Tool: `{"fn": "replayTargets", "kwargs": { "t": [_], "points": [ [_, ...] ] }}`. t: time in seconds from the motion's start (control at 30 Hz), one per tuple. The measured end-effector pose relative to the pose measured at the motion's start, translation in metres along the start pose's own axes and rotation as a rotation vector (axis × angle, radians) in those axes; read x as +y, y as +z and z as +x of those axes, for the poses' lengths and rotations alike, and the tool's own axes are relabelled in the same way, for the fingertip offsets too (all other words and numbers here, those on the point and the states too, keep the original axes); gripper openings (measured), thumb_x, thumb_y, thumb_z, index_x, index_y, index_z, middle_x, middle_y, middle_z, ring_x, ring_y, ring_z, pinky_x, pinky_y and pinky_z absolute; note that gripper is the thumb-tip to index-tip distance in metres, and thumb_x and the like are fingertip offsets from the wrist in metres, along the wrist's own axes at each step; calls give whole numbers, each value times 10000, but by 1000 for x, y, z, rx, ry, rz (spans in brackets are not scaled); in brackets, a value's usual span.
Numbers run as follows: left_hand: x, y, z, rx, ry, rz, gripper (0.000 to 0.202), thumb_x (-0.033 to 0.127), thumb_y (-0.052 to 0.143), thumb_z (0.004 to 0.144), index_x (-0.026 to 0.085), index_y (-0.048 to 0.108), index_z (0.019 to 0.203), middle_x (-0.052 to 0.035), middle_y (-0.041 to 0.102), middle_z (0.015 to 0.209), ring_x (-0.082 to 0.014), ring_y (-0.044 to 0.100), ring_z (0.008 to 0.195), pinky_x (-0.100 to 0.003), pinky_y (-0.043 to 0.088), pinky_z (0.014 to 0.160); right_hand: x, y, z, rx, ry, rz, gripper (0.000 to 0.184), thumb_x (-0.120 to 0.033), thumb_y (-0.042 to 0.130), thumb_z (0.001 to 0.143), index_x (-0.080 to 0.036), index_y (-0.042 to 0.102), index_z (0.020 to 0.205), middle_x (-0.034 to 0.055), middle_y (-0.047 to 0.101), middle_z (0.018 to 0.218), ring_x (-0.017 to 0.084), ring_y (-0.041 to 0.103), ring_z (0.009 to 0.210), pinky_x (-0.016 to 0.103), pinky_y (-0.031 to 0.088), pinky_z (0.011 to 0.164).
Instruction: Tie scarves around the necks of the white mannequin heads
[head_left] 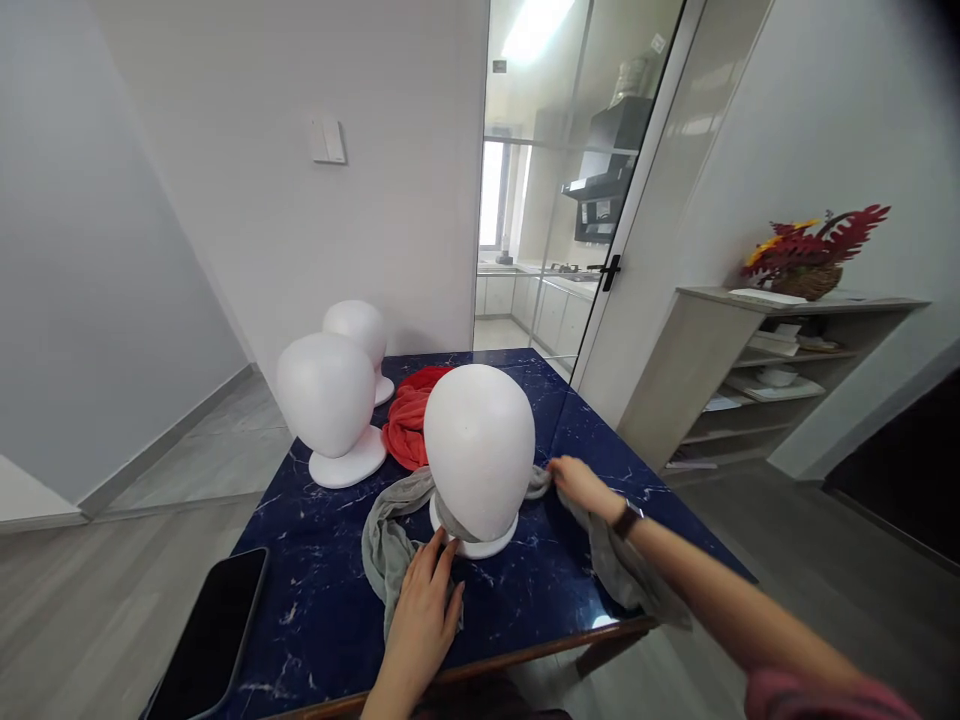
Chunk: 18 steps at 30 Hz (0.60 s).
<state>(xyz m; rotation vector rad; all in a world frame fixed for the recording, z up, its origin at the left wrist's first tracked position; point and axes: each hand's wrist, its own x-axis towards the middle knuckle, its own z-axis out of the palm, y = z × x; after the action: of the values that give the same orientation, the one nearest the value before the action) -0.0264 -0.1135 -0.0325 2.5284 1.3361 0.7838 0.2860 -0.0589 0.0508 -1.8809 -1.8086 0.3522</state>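
Observation:
A white foam mannequin head (480, 440) stands upright on its round base near the middle of the blue marbled table (517, 610). Round its neck runs a grey-green scarf (386, 545), with one end lying to the left and the other trailing right, over the front edge. My left hand (427, 600) rests on the scarf at the front left of the base, its fingers stretched out. To the right of the head, my right hand (581, 487) is closed on the scarf, which hangs below the wrist.
Two more white mannequin heads (326, 395) stand at the table's back left. A red scarf (409, 415) lies bunched behind the front head. On the left edge is a black phone (214, 630). A shelf unit (757, 370) and a glass door (555, 180) are beyond the table.

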Motion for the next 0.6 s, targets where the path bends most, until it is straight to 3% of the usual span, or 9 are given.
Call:
{"fn": "replayTargets", "kwargs": {
  "t": [0.07, 0.17, 0.23, 0.3, 0.4, 0.47, 0.53, 0.6],
  "points": [
    [0, 0, 0, 4, -2, -6, 488, 239, 390, 894, 235, 341, 1380, -101, 389, 1432, -230, 389, 1305, -442, 376, 1053, -16, -28, 54, 38, -23, -3, 167, -32, 486, 683, -147, 606, 663, 88, 630, 695, 189, 593, 696, 307, 445, 717],
    [0, -2, 2, 13, -6, -18, 482, 232, 402, 887, 229, 365, 1368, -98, 408, 1420, -229, 391, 1304, -429, 389, 1045, -69, -69, 125, 120, -120, 17, 176, -40, 452, 759, -137, 598, 774, 104, 650, 840, 182, 576, 801, 297, 421, 779],
    [1, -4, 3, 18, -5, -22, 483, 226, 408, 882, 232, 374, 1363, -93, 412, 1418, -229, 394, 1302, -427, 395, 1040, -118, -90, 152, 156, -233, 55, 166, -84, 449, 814, -156, 592, 859, 73, 647, 918, 161, 559, 854, 269, 413, 801],
    [2, -6, 4, 19, -2, -20, 482, 223, 407, 880, 237, 380, 1361, -88, 409, 1424, -230, 400, 1298, -432, 399, 1036, -170, -102, 157, 136, -498, 199, 167, -105, 446, 838, -152, 585, 917, 43, 637, 922, 138, 549, 834, 249, 425, 773],
    [4, -8, 4, 21, -8, -6, 477, 233, 411, 875, 224, 401, 1352, -98, 430, 1409, -248, 416, 1287, -452, 411, 1016, -233, -108, 122, 24, -744, 351, 206, -72, 425, 839, -135, 570, 972, 14, 613, 905, 99, 525, 792, 224, 436, 755],
    [6, -9, 3, 16, -38, -9, 421, 247, 431, 863, 198, 500, 1276, -121, 557, 1274, -273, 505, 1202, -465, 445, 965, -255, -105, 78, -100, -854, 405, 234, -68, 418, 842, -144, 552, 1018, 8, 601, 903, 92, 534, 779, 225, 455, 751],
    [9, -10, 2, 31, -126, -73, 297, 266, 472, 836, 181, 648, 1059, -114, 681, 979, -279, 622, 1008, -442, 497, 875, -256, -99, 29, -197, -888, 363, 248, -66, 444, 827, -164, 545, 1031, 15, 593, 943, 107, 547, 819, 247, 465, 782],
    [11, -11, 1, 83, -246, -161, 254, 276, 461, 830, 180, 694, 869, -94, 683, 780, -253, 656, 864, -388, 535, 783, -236, -93, -19, -281, -860, 337, 258, -54, 463, 809, -186, 552, 1012, 19, 593, 978, 133, 552, 900, 276, 463, 833]
  ]
}}
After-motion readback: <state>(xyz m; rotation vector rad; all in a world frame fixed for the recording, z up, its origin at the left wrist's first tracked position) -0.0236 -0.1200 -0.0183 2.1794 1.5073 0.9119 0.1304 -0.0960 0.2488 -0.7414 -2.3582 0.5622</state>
